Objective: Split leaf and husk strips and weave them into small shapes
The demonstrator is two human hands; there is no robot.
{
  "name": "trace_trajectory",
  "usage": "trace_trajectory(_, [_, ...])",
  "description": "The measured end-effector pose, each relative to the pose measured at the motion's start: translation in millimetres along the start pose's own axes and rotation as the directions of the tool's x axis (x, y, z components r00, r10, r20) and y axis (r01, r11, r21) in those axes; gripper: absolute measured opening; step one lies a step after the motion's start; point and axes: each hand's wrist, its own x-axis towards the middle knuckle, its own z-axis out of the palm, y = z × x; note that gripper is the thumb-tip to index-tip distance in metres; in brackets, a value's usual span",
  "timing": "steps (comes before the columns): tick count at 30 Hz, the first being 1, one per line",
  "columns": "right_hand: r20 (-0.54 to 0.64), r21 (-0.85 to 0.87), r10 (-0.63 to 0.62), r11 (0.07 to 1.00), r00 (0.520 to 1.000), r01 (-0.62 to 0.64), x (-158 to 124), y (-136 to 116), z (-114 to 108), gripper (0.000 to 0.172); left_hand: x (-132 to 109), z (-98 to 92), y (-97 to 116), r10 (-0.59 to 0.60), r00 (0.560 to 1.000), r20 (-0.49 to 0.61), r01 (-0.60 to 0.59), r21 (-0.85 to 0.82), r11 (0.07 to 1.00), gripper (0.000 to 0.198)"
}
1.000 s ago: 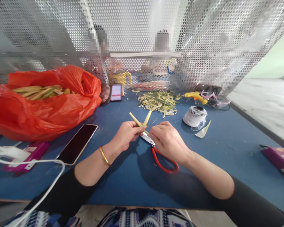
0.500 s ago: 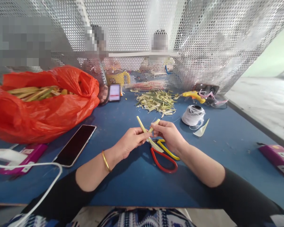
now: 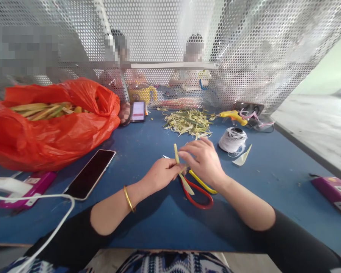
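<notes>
My left hand (image 3: 163, 175) pinches a pale yellow-green plant strip (image 3: 176, 152), whose upper end points away from me and whose wider tail (image 3: 189, 187) hangs over the scissors. Just to its right, my right hand (image 3: 203, 161) is raised with fingers stretched out and thumb apart. I see nothing held in it. Below both hands lies a pair of scissors with a red handle loop (image 3: 204, 204) and a yellow one (image 3: 204, 182); the hands hide most of its blades.
A red plastic bag (image 3: 82, 131) of plant strips and a phone (image 3: 91, 174) lie left. Trimmings (image 3: 189, 120) are piled at the back. A white thread spool (image 3: 231, 142), a loose leaf piece (image 3: 242, 157), a yellow glue gun (image 3: 234, 116) and a purple power strip (image 3: 333, 192) are right.
My right hand has let go of the strip's folded part and opened its fingers. The strip in my left hand has turned more upright.
</notes>
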Motion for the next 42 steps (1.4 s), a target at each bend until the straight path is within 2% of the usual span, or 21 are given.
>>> trace_trajectory(2, [0.101,0.030,-0.031,0.999,0.994,0.028,-4,-5,3,0.020,0,0.5,-1,0.023,1.000,0.000,-0.023,0.103,0.994,0.037])
trace_trajectory(3, [0.106,0.055,-0.024,0.998,0.994,0.018,-5,-6,4,0.023,0,0.6,-1,0.032,0.999,0.002,-0.032,0.136,0.990,0.039])
trace_trajectory(7, [-0.042,0.115,-0.025,0.993,0.999,0.030,-10,-6,11,0.025,-2,0.3,3,0.069,0.996,0.049,-0.075,0.141,0.987,0.033])
trace_trajectory(10, [-0.111,0.106,-0.059,0.992,0.992,0.071,-12,-7,15,0.026,-4,1.2,6,0.078,0.992,0.098,-0.086,0.079,0.993,0.030])
trace_trajectory(14, [-0.061,0.121,-0.025,0.992,0.998,0.033,-6,-4,12,0.030,-2,4.2,3,0.027,0.996,0.087,-0.027,-0.001,1.000,0.032])
trace_trajectory(17, [-0.021,0.178,0.079,0.981,0.997,-0.074,2,5,4,0.025,2,5.0,-2,-0.064,0.997,0.036,0.069,-0.165,0.984,0.033])
trace_trajectory(19, [-0.058,0.216,0.208,0.957,0.976,-0.191,7,12,-1,0.019,4,3.9,-3,-0.115,0.993,0.031,0.119,-0.298,0.947,0.040])
trace_trajectory(21, [-0.035,0.290,0.371,0.893,0.928,-0.346,10,17,-2,0.022,5,2.0,-3,-0.144,0.989,0.024,0.142,-0.383,0.913,0.045])
trace_trajectory(23, [0.141,0.427,0.498,0.749,0.856,-0.506,11,19,1,0.027,6,0.2,-2,-0.165,0.986,0.009,0.154,-0.413,0.898,0.044])
trace_trajectory(25, [0.331,0.566,0.519,0.558,0.788,-0.606,11,18,5,0.032,6,-0.8,-2,-0.180,0.984,-0.001,0.164,-0.407,0.899,0.039])
trace_trajectory(27, [0.384,0.670,0.504,0.425,0.774,-0.609,9,16,9,0.036,6,-1.1,-3,-0.188,0.982,0.005,0.175,-0.390,0.904,0.034])
trace_trajectory(29, [0.332,0.730,0.508,0.396,0.795,-0.557,8,13,10,0.036,7,-1.0,-3,-0.194,0.981,0.024,0.187,-0.391,0.901,0.031])
trace_trajectory(33, [0.225,0.749,0.511,0.453,0.830,-0.483,6,11,12,0.029,5,-0.8,-3,-0.193,0.980,0.055,0.199,-0.407,0.892,0.030])
trace_trajectory(37, [0.196,0.713,0.478,0.531,0.857,-0.459,7,16,12,0.025,3,-0.1,0,-0.184,0.982,0.038,0.182,-0.421,0.889,0.030])
trace_trajectory(38, [0.190,0.679,0.460,0.577,0.867,-0.455,8,18,9,0.024,2,-0.2,0,-0.187,0.982,0.031,0.181,-0.445,0.877,0.030])
trace_trajectory(40, [0.105,0.539,0.416,0.739,0.903,-0.404,11,20,1,0.018,3,-1.5,2,-0.198,0.980,0.014,0.178,-0.508,0.843,0.029])
trace_trajectory(42, [-0.091,0.275,0.298,0.924,0.950,-0.264,11,18,-9,0.015,5,-4.7,2,-0.212,0.977,-0.014,0.166,-0.576,0.800,0.028])
